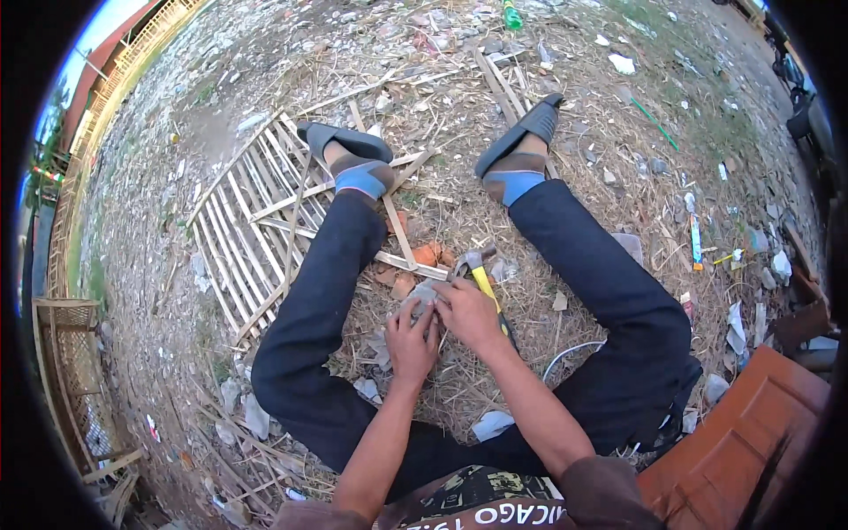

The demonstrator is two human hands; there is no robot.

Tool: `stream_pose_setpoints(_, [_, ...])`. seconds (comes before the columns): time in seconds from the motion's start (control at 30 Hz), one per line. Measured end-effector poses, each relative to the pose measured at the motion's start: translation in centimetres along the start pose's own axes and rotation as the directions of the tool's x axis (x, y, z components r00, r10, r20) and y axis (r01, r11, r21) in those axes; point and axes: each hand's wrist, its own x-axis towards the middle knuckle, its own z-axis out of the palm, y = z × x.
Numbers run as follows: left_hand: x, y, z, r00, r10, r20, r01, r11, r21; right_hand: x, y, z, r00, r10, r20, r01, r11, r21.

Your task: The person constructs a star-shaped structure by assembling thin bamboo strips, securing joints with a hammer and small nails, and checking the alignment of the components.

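Observation:
I sit on littered ground with my legs spread, in dark trousers and dark sandals. Between my knees, my left hand and my right hand meet on a small grey crumpled piece; both hands pinch it, and what it is stays unclear. A hammer with a metal head and a yellow handle lies on the ground, its handle running under my right hand.
A flat bamboo lattice lies under my left leg. Orange brick bits sit beyond the hands. A reddish-brown wooden panel stands at the lower right, a bamboo fence at the left. Straw, plastic scraps and a green bottle cover the ground.

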Motion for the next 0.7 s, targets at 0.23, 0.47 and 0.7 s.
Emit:
stream_pose_setpoints(0.23, [0.4,0.0,-0.8,0.999,-0.051,-0.010,0.051,0.997,-0.054,0.2,2.1,1.2,0.948,-0.309,0.082,0.319,0.924,-0.208])
stream_pose_setpoints(0.47, [0.0,-0.1,-0.9,0.994,-0.091,0.061,0.090,0.996,0.012,2.5,2.2,0.3,0.829,-0.444,0.340,0.548,0.766,-0.336])
stream_pose_setpoints(0.7, [0.1,0.3,-1.0,0.992,-0.071,0.100,0.069,0.997,0.026,3.4,1.7,0.5,0.793,-0.441,0.420,0.594,0.715,-0.370])
